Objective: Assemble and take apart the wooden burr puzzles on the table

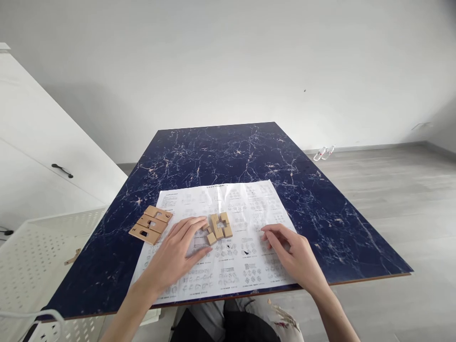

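While left hand [176, 249] flanks blocks [214, 225], three wooden plates [145, 220] overlap one sheet [199, 194].

Blocks [215, 226] and plates [158, 226] are made of smooth wood, the sheet [249, 222] of creased paper; the tabletop [221, 156] is marble-patterned.

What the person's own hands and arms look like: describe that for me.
The left hand and right hand are bare, without gloves. The fingers are slim, with no rings visible. The left forearm and right forearm show no sleeves, watch, bracelet or clear markings.
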A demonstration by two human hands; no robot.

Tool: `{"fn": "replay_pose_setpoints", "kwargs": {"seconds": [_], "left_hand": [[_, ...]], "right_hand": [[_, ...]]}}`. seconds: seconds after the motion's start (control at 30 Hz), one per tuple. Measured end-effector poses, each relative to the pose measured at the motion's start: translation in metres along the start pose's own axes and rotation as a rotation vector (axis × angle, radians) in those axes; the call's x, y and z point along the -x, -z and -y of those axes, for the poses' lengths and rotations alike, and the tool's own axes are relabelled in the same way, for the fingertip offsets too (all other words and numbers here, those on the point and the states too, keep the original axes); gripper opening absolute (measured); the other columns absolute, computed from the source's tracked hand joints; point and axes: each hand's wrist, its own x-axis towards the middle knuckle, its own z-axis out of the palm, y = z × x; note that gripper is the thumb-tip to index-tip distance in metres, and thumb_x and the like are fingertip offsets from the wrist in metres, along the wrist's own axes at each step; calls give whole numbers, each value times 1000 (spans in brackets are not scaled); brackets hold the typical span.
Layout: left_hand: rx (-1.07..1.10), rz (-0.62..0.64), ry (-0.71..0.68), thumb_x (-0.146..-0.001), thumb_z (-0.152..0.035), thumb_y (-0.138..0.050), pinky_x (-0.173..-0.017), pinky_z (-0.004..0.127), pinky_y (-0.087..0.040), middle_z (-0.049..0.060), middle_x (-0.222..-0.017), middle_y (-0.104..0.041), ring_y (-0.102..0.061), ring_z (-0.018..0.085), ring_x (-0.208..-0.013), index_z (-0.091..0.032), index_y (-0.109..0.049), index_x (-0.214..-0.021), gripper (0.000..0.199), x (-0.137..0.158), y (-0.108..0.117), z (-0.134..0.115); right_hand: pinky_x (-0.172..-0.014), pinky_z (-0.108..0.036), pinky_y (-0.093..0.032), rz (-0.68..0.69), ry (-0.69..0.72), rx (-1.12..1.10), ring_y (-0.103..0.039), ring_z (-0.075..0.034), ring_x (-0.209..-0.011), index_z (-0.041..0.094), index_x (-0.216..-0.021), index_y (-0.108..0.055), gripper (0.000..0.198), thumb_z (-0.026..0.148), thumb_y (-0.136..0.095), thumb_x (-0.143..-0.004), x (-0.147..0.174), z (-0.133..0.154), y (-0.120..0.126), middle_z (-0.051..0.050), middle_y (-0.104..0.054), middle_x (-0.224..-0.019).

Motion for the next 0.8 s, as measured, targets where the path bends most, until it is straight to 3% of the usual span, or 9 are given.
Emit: {"fn": "replay_pose_setpoints", "kwargs": {"seconds": [0.3, 0.53, 0.67, 0.8], "left_hand": [[27, -5, -43, -106, -55, -59, -108, 50, -57, 7, -138, -68, -63, 32, -131, -33, -63, -139, 40, 3, 6, 3], [110, -7, -70, -107, -50, -59, -100, 45, -58, 6, -119, -73, -67, 29, -117, -29, -73, -114, 26, 8, 6, 7], [224, -67, 82, -105, -53, -59, -81, 36, -60, 5, -105, -76, -73, 26, -97, -28, -69, -113, 28, 20, 6, 1], [420, -96, 312, -104, -59, -54, -57, 28, -51, 2, -79, -71, -69, 23, -72, -26, -68, -114, 37, 26, 4, -12]], "right_hand": [[-68, -32, -55, -11, -10, 0, -73, -24, -78, 24, -111, -74, 35, 52, -53, -107, 1, 0, 0, -7, -80, -94], [-70, -34, -55, -13, -27, 5, -72, -24, -80, 24, -112, -74, 35, 52, -53, -107, 1, -1, 0, -8, -80, -97], [-71, -34, -56, -17, -29, 14, -72, -24, -80, 24, -112, -74, 33, 50, -54, -107, 1, 0, 0, -8, -80, -98], [-68, -34, -57, -1, -22, 71, -74, -25, -80, 25, -113, -75, 34, 50, -53, -106, -1, -3, 0, -9, -81, -98]]}}
